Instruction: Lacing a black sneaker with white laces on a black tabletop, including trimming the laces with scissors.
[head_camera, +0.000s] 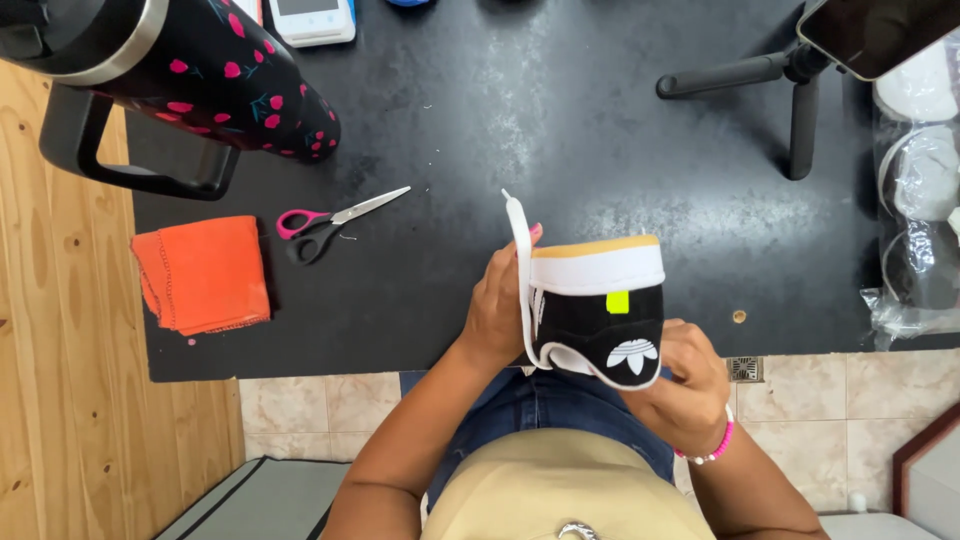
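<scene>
lacing step: your left hand (497, 308) pinches white lace (520, 270), pulled toward 12 o'clock. right hand (685, 385) grips black sneaker (598, 315) heel-up, over table (560, 130) edge. next move likely needs lace tip fed through eyelet; eyelets hidden.

Shoe between the fingers: black cloth sneaker (598, 322), matt upper, smooth white rubber sole edge, flat woven white lace (520, 260).
Table beyond the fingers: black matt table (560, 120), scuffed and dusty grey in patches.
Left of the fingers: scissors (330, 225) with bright metal blades and glossy pink and black plastic handles; further left a folded orange cloth (203, 272), soft, with stitched edges.
Far left: pale wooden board (60, 330), visible grain.
Upper left: glossy black tumbler (200, 70) with pink print and a brushed metal rim.
</scene>
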